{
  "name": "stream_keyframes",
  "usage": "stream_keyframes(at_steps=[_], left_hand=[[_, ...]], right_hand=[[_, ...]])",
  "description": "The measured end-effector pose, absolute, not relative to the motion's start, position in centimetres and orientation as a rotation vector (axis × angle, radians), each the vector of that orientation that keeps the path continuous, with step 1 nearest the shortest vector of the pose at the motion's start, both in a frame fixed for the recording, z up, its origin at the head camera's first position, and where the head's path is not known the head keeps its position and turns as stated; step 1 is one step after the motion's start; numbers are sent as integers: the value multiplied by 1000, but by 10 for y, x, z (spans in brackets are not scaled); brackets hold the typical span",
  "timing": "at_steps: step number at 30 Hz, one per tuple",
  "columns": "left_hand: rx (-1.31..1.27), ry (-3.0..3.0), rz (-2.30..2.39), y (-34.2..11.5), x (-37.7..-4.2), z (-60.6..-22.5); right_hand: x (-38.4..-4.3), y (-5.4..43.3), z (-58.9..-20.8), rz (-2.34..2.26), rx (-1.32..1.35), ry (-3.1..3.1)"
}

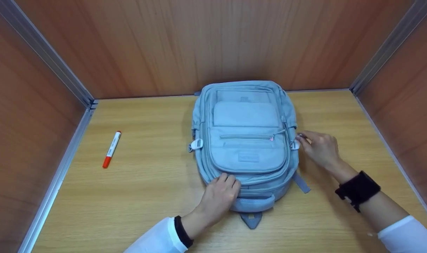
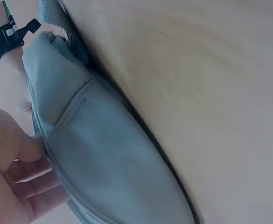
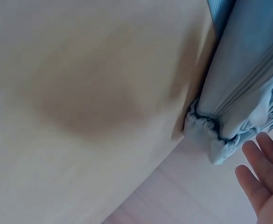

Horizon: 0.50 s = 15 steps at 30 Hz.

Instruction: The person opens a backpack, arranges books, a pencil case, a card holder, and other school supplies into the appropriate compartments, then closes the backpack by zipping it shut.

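Note:
A light blue-grey backpack (image 1: 248, 151) lies front side up, its carry handle (image 1: 255, 203) towards me. My left hand (image 1: 218, 195) grips the bag's edge near the handle, at the left. In the left wrist view the thumb and fingers of the left hand (image 2: 15, 172) hold the fabric along a seam of the backpack (image 2: 108, 144). At the bag's right side, beside a white buckle (image 1: 295, 144), my right hand (image 1: 320, 147) pinches a small zipper pull. The right wrist view has the right hand (image 3: 267, 182) at its edge, the other fingers spread.
A white marker (image 1: 112, 149) with a red cap lies on the table (image 1: 146, 203) to the left. Wooden panels (image 1: 164, 45) stand behind and at both sides. One strap end (image 1: 301, 182) sticks out at the bag's right, and a second buckle (image 1: 196, 144) sits at its left.

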<state>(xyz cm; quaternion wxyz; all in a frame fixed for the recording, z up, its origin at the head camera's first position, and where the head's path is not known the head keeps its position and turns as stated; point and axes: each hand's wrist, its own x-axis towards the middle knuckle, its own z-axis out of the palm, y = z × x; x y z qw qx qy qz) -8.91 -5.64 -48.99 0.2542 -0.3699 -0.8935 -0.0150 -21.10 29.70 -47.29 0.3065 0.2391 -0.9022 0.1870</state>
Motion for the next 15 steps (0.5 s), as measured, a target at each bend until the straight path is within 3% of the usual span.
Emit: stream_keyframes(at_steps=[15], left_hand=[[-1027,-2481,-79,-57,-92,-487]], right_hand=[[-270,288,-461,532,435,-2535]])
